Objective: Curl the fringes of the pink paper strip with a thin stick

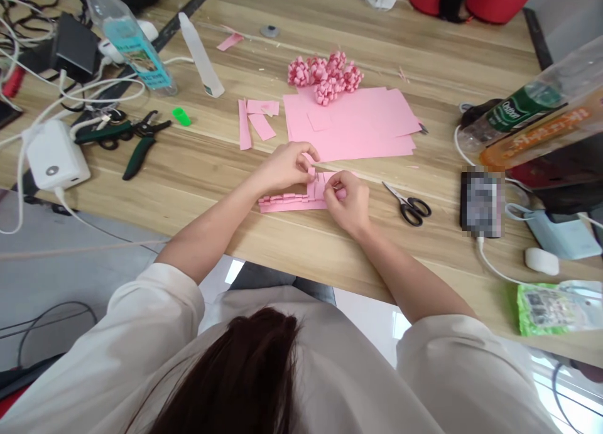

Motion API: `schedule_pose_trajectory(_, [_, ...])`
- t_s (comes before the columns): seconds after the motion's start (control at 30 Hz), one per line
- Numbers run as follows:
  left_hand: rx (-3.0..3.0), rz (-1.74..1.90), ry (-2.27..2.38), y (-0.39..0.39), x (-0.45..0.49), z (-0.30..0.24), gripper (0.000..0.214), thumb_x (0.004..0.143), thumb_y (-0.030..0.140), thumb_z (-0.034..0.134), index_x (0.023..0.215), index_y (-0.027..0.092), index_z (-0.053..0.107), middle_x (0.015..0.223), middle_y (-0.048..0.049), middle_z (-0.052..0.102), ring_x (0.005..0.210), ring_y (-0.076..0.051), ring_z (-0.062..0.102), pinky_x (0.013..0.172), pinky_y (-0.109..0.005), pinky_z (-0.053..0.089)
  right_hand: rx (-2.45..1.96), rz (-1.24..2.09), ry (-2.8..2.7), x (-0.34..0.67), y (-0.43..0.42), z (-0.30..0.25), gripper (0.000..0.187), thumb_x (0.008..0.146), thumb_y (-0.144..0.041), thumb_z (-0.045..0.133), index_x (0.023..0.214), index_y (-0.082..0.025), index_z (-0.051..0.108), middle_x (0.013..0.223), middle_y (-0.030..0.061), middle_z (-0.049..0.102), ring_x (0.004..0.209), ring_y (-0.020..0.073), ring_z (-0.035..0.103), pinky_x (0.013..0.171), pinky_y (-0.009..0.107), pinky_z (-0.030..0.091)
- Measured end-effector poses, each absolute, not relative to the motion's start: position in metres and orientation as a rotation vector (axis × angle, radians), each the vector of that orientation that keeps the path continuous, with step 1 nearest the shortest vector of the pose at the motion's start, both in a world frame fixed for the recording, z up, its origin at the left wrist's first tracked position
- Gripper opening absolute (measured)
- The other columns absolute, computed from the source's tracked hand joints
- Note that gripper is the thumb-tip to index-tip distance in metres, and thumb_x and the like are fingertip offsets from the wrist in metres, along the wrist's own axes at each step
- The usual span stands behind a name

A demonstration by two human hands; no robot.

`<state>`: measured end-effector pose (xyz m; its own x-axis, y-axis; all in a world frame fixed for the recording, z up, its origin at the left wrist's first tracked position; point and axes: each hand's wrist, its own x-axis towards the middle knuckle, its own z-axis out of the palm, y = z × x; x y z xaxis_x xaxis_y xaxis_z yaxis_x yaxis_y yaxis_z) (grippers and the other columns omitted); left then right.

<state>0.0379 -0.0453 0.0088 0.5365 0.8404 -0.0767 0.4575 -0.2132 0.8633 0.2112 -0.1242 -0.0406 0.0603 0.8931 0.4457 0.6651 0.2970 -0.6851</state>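
Pinching the strip (289,205) at its right end, your right hand (349,200) is sitting nearer you; your left hand (293,168) is reaching its far edge, grip unclear. It's lying lengthwise left-to-right on the table (264,239).

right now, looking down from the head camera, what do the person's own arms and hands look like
Loose, plain off-white sleeves end around the elbows, leaving the forearms bare. The hands wear no gloves, and no watch or bracelet shows at either wrist.
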Motion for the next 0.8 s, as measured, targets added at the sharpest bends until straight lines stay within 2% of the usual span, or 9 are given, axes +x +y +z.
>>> schedule_pose_trajectory(0.33, [1.866,0.523,0.976,-0.051,0.044,0.012,0.013,0.068,0.012,0.078,0.081,0.010,0.074,0.079,-0.0063,0.075,0.072,-0.014,0.068,0.066,-0.023,0.050,-1.379,0.330,-1.683,0.212,-0.124,-0.041,0.009,0.090,-0.025,0.053,0.084,-0.022,0.060,0.080,0.0027,0.071,0.070,0.0202,0.065,0.077,0.038,0.047])
schedule_pose_trajectory(0.53, [1.873,0.511,0.923,-0.052,0.044,0.016,0.014,0.070,0.015,0.077,0.082,0.010,0.076,0.080,-0.0072,0.076,0.072,-0.014,0.068,0.069,-0.024,0.052,-1.404,0.304,-1.688,0.211,-0.124,-0.040,0.012,0.091,-0.025,0.055,0.087,-0.022,0.065,0.079,0.0024,0.073,0.069,0.0190,0.065,0.078,0.037,0.047])
schedule_pose_trajectory(0.7, [1.926,0.450,0.852,-0.045,0.039,0.015,0.016,0.081,0.024,0.069,0.086,0.013,0.080,0.083,-0.0051,0.078,0.078,-0.016,0.069,0.074,-0.026,0.051,-1.401,0.290,-1.688,0.212,-0.124,-0.041,0.013,0.090,-0.025,0.055,0.088,-0.021,0.067,0.079,0.0027,0.073,0.066,0.0184,0.064,0.075,0.037,0.046])
schedule_pose_trajectory(0.8, [1.911,0.453,0.835,-0.043,0.038,0.013,0.015,0.080,0.022,0.071,0.086,0.013,0.081,0.082,-0.0046,0.078,0.077,-0.016,0.069,0.073,-0.025,0.050,-1.392,0.278,-1.700,0.212,-0.123,-0.041,0.013,0.091,-0.025,0.055,0.087,-0.021,0.068,0.078,0.0022,0.073,0.065,0.0174,0.063,0.074,0.036,0.045])
